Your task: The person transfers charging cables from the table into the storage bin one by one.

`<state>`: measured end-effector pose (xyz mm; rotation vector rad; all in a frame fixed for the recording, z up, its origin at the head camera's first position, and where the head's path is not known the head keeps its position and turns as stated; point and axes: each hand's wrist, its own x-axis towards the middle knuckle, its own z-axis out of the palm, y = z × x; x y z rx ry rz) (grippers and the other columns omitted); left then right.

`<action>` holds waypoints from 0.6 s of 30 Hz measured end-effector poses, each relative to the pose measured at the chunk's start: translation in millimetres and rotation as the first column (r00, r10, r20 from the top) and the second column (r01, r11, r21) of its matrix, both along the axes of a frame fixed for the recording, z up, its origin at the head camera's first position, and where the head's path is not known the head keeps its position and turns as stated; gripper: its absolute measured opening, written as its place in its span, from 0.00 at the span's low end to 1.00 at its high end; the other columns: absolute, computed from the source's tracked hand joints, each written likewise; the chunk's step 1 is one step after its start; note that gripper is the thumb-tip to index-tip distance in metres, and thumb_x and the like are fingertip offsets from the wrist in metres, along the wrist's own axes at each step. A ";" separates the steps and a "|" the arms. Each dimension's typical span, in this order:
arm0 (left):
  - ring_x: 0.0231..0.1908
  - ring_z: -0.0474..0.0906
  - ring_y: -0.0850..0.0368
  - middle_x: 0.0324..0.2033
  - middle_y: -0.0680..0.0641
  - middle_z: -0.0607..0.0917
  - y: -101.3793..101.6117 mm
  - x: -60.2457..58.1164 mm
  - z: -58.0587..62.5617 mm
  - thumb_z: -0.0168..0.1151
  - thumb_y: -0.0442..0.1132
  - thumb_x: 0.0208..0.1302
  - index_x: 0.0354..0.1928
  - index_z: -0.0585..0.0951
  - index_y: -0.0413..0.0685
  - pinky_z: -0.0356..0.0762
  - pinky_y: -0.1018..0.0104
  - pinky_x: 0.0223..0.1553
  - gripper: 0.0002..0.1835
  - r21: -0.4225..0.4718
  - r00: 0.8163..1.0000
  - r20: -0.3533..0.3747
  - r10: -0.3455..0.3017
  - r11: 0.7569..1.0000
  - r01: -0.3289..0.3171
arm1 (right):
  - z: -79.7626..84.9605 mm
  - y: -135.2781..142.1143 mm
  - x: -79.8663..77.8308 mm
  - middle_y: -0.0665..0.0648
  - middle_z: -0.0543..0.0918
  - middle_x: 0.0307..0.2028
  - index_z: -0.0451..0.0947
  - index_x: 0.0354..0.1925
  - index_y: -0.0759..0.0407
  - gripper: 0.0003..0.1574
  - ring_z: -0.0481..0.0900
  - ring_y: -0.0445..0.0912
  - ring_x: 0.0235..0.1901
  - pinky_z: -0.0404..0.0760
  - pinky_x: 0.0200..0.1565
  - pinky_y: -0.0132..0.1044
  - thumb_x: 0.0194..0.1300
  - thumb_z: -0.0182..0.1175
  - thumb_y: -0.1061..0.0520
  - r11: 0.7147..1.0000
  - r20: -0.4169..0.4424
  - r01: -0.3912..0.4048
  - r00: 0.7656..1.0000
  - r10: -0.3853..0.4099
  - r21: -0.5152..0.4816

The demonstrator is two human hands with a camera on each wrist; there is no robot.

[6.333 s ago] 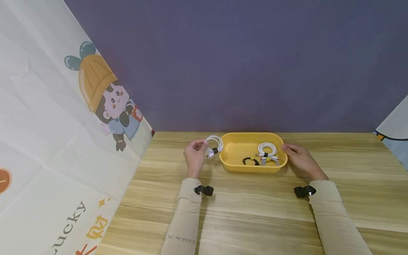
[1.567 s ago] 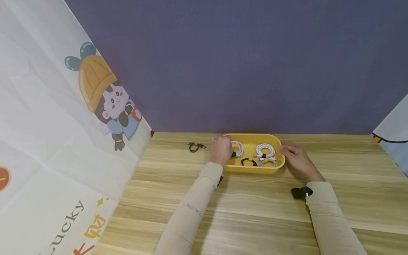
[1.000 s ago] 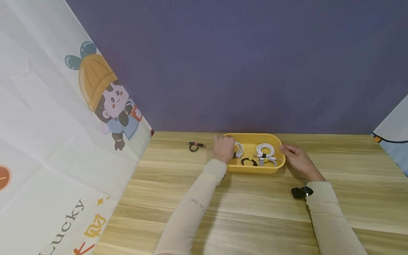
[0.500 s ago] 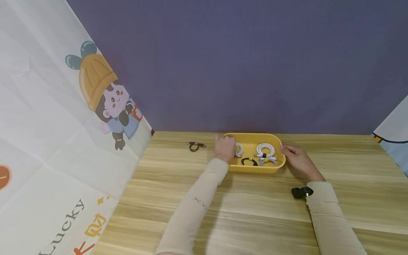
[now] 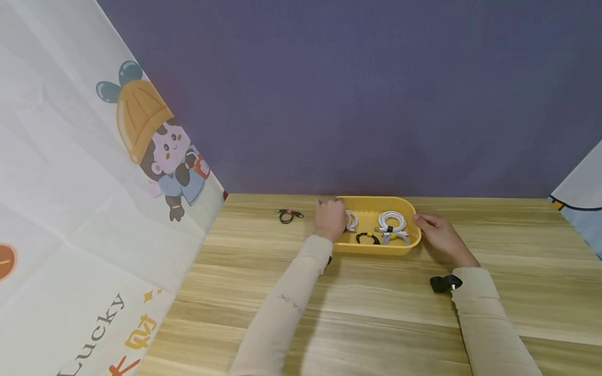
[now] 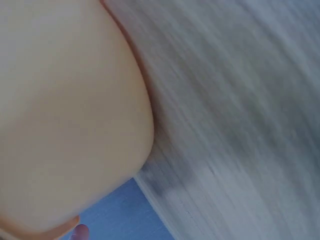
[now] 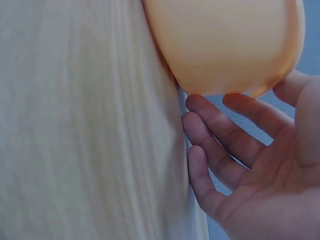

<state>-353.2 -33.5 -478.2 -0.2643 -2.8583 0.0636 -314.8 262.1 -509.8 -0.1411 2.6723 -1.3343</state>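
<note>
A yellow oval tray (image 5: 373, 250) stands at the back of the table, its outer wall filling much of both wrist views. My left hand (image 5: 331, 218) reaches over its left end with fingers bent down to a coiled white cable (image 5: 352, 220); the fingertips are hidden in the head view. My right hand (image 7: 255, 170) holds the tray's right end, thumb at the rim and fingertips against the outer wall. Inside lie another white coiled cable (image 5: 392, 220), a grey coiled cable with a yellow tie (image 5: 395, 239) and a black coiled cable (image 5: 368, 238).
A small black cable with a red tie (image 5: 287, 215) lies on the wooden table (image 5: 376, 313), left of the tray. Close behind stands a dark blue partition (image 5: 357, 104). A white printed sheet (image 5: 70, 183) borders the left side.
The white cable, earlier held up by my left hand left of the tray, is now inside its left end. The left hand has since shifted slightly; the right stays on the tray.
</note>
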 end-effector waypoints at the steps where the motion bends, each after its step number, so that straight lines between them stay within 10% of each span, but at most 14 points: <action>1: 0.45 0.86 0.54 0.41 0.53 0.89 -1.3 0.4 0.6 0.64 0.43 0.68 0.44 0.87 0.55 0.75 0.50 0.62 0.07 0.036 1.000 -0.008 -0.004 0.999 0.005 | 0.1 0.0 0.0 0.73 0.61 0.75 0.58 0.77 0.64 0.50 0.54 0.73 0.75 0.57 0.71 0.73 0.78 0.38 0.29 1.000 0.000 0.000 1.000 0.000 -0.001; 8: 0.48 0.84 0.55 0.45 0.54 0.90 -14.3 5.7 1.7 0.65 0.41 0.68 0.47 0.88 0.55 0.78 0.54 0.59 0.09 0.305 0.993 -0.107 -0.055 0.948 0.086 | 0.1 1.2 0.6 0.73 0.61 0.75 0.59 0.77 0.64 0.53 0.54 0.73 0.75 0.58 0.71 0.72 0.76 0.38 0.26 1.000 0.003 -0.002 1.000 0.002 -0.022; 18: 0.32 0.85 0.56 0.35 0.49 0.89 -47.7 11.6 2.5 0.63 0.36 0.67 0.44 0.88 0.48 0.80 0.68 0.28 0.08 0.647 0.981 -0.194 0.027 0.755 0.107 | -1.9 1.0 -0.5 0.74 0.62 0.75 0.59 0.77 0.64 0.53 0.55 0.73 0.74 0.58 0.70 0.73 0.77 0.38 0.26 1.000 -0.007 -0.013 1.000 0.012 -0.019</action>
